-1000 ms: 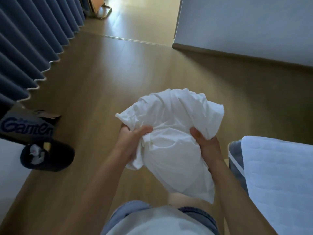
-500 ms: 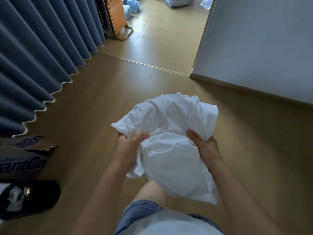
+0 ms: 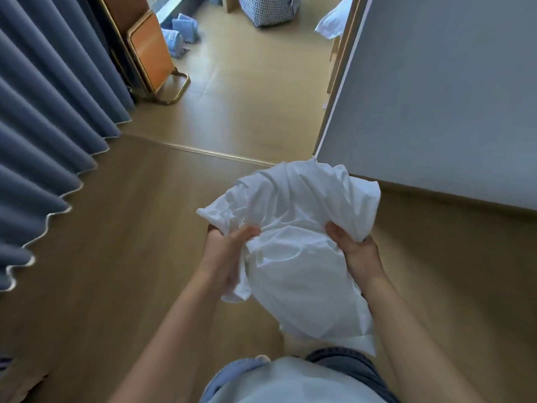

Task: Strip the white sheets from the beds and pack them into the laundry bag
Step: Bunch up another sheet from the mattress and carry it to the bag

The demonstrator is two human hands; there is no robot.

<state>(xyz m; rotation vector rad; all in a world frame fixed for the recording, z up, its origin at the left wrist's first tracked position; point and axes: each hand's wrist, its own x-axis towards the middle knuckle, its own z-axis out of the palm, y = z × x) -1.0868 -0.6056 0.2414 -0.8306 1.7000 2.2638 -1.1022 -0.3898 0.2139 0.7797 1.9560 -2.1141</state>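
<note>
White sheet (image 3: 296, 245) is held bunched into a bundle in front of the torso, clear of the floor (image 3: 130, 228), with a loose tail hung down toward the denim shorts (image 3: 345, 359). Left hand (image 3: 229, 248) is clamped on the sheet's left edge, thumb laid across the top, fingers curled under the cloth. Right hand (image 3: 354, 248) is clamped on the sheet's right side, thumb dug into a fold, fingers hidden behind the cloth.

Everything else is placed against the sheet:
- blue curtain (image 3: 43, 126): to its left
- grey wall (image 3: 436, 97): beyond, to the right
- threshold strip (image 3: 218, 154): just beyond
- folded orange table (image 3: 151, 53): well beyond, to the left, leaned upright
- blue cloths (image 3: 180, 30): well beyond, on the floor just past the table
- checked bag (image 3: 267, 10): far beyond, cut off by the top edge
- white cloth (image 3: 331, 24): far beyond, slightly right, partly hidden by the door frame
</note>
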